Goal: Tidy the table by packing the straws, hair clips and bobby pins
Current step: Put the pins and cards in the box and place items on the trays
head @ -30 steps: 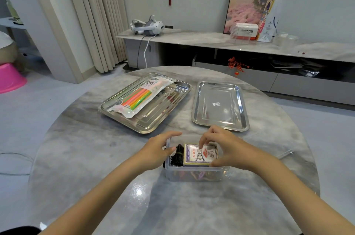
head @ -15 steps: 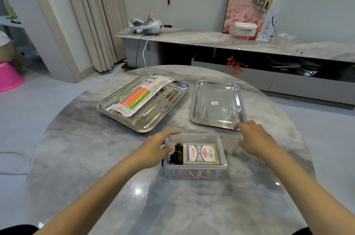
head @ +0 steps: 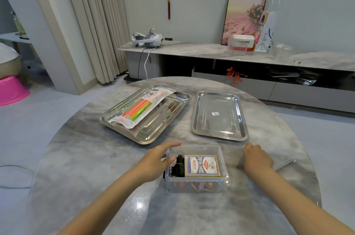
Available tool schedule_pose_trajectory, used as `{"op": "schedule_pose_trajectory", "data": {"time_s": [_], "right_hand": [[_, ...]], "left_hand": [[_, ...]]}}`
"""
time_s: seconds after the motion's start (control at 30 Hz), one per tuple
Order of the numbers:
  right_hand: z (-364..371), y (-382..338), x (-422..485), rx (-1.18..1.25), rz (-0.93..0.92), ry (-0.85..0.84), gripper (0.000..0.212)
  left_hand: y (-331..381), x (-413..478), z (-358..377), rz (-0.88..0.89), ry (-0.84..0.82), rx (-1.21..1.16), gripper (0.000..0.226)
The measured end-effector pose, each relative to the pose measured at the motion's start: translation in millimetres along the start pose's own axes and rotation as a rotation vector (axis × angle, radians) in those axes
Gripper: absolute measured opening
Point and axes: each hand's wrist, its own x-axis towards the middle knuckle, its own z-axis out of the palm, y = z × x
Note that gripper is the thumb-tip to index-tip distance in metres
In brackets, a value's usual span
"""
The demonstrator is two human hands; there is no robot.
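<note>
Two shallow stainless-steel trays lay on the far half of the round grey marble table (head: 96, 158). The left tray (head: 153, 136) carried a sealed plastic packet of coloured straws (head: 140, 110); the right tray (head: 221, 127) bore a small white sticker. Nearer, a clear plastic box (head: 199, 150) held a bundle of black bobby pins (head: 177, 165) at its left end and a blue-and-white pack of playing cards (head: 201, 165) beside them. Coloured hair clips (head: 194, 186) showed dimly through the near wall.

The left hand (head: 153, 159) gripped the box's left end, fingers curved over the far-left corner and thumb against the left wall. The right hand (head: 256, 159) lay knuckles-up on the table just right of the box, apart from it. Its fingers were hidden, so whether it was open or held anything could not be told. A transparent flat piece (head: 284, 164), possibly the lid, lay just right of it.

The straws looked like the one thing not yet packed. That packet would likely be light and floppy, its film slick and the straws inside easily creased. A pinch across the middle of the bundle seemed safer than lifting by a loose end. It looked longer than the box, so fitting it in might be awkward.
</note>
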Motion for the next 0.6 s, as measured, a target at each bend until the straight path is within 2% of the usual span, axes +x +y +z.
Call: {"op": "schedule_pose_trajectory", "data": {"time_s": [0.17, 0.47, 0.6], "right_hand": [[-1.9, 0.0, -2.1, -0.028, -0.011, -0.004, 0.037], [-6.2, -9.5, -16.6, -0.240, -0.131, -0.038, 0.040], [-20.1, -16.2, -31.5, -0.264, -0.168, 0.021, 0.045]], "left_hand": [[-3.2, 1.0, -2.0, -0.007, 0.001, -0.073, 0.041], [-8.0, 1.1, -3.7, -0.015, 0.027, -0.126, 0.040], [-10.1, 3.6, -2.9, -0.021, 0.037, -0.128, 0.040]]}}
